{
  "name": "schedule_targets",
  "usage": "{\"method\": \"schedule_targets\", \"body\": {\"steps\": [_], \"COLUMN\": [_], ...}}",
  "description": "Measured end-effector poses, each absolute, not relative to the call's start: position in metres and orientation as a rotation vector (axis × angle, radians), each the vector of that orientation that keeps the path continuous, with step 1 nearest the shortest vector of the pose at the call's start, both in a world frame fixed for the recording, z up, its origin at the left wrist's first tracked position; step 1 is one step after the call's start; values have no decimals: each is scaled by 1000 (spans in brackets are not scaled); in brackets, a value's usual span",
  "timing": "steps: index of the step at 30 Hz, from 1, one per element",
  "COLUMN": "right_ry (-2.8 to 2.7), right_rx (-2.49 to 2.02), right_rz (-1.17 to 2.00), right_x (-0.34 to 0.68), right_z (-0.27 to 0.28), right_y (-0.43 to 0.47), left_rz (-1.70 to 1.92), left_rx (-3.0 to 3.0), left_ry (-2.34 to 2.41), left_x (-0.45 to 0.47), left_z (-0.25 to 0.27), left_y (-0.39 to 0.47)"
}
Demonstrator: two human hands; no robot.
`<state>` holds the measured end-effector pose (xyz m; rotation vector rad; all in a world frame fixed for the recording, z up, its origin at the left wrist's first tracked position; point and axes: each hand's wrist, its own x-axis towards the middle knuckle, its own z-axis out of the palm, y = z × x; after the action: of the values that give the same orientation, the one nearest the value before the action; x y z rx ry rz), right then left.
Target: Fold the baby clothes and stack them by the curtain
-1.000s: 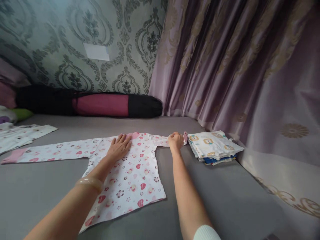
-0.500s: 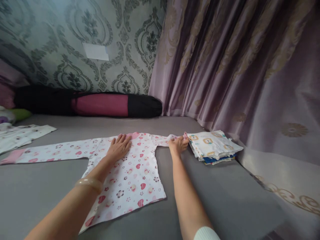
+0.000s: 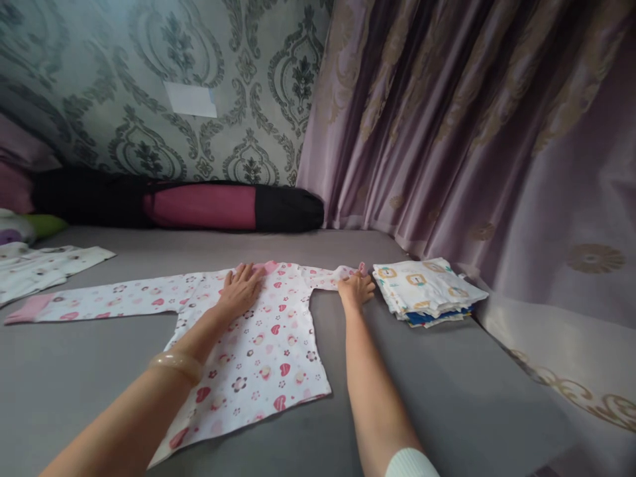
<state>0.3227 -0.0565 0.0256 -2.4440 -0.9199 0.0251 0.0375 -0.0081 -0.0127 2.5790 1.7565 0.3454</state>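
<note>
A white long-sleeved child's shirt [image 3: 271, 338] with pink hearts and flowers lies spread on the grey sheet, its pink collar away from me. My left hand [image 3: 242, 289] rests flat on it beside the collar, fingers stretched out. At the right sleeve [image 3: 322, 278], my right hand [image 3: 356, 289] is closed on the bunched end, and a bit of the pink cuff sticks up past the fingers. The other sleeve [image 3: 119, 299] stretches out straight to the left, ending in a pink cuff. Just right of my right hand sits a stack of folded cloths [image 3: 422, 285].
Along the patterned wall lies a long black and dark-pink roll [image 3: 203, 207]. A white printed garment [image 3: 44, 268] is at the left, near a green item [image 3: 47, 225]. Purple curtains [image 3: 447, 119] hang at the right, down to the edge of the grey surface [image 3: 447, 397].
The cuff end at my right hand has drawn in slightly, away from the cloth stack, and my right fingers have shifted on it. My left hand stays in place on the shirt.
</note>
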Motion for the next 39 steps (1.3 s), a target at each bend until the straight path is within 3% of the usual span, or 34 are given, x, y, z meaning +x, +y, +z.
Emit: {"method": "schedule_targets", "body": {"steps": [11,20,28,39], "right_ry": [-965,-851,-657,-663], "right_rx": [-2198,-1615,-1038,-888], "right_rz": [-52,-155,246,642], "right_x": [325,343,345,318], "right_z": [47,75,92,107], "right_y": [-52,-40,-32,-41], "left_rz": [636,625,307,88], "left_rx": [2679,2660,2590,2525], "left_ry": [974,1019,1232,1264], "left_x": [118,150,158,164], "left_z": [-2,-15,-4,19], "left_y": [-6,4,-9,10]}}
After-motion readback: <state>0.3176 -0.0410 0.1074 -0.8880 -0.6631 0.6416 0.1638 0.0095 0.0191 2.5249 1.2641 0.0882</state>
